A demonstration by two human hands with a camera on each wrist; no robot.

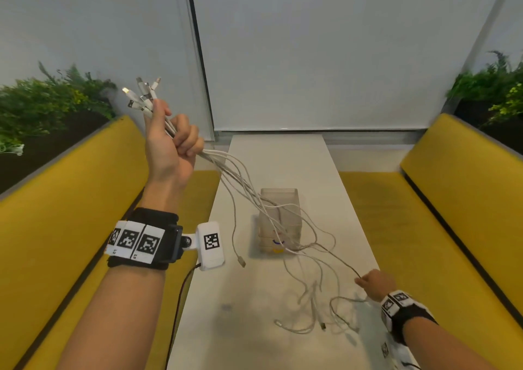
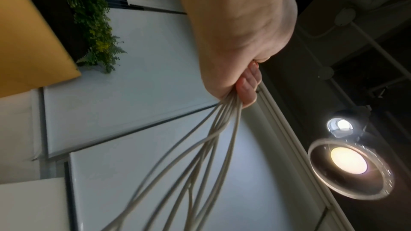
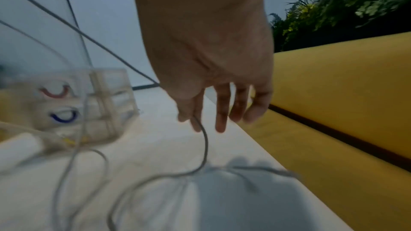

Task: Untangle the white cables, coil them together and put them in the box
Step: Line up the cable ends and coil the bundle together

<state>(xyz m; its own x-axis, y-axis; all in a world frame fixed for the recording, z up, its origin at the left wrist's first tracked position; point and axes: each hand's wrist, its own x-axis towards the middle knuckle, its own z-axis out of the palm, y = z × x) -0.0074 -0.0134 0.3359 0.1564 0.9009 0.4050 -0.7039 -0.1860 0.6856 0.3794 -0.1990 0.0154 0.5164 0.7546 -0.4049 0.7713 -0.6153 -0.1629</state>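
Observation:
My left hand (image 1: 172, 140) is raised high at the left and grips a bundle of several white cables (image 1: 249, 188), their plug ends (image 1: 143, 95) fanning out above the fist. In the left wrist view the curled fingers (image 2: 246, 87) clamp the cables (image 2: 213, 138), which stream down and away. The strands hang past the clear plastic box (image 1: 280, 219) on the white table (image 1: 249, 327), and their loose ends lie tangled on it. Low at the right, my right hand (image 1: 373, 283) pinches one cable (image 3: 203, 140) between thumb and forefinger, the other fingers hanging straight.
Yellow benches (image 1: 56, 228) flank the narrow table on both sides, with green plants (image 1: 51, 98) behind their backs. The box (image 3: 73, 104) shows red and blue curved marks on its side. A white wall panel closes the far end.

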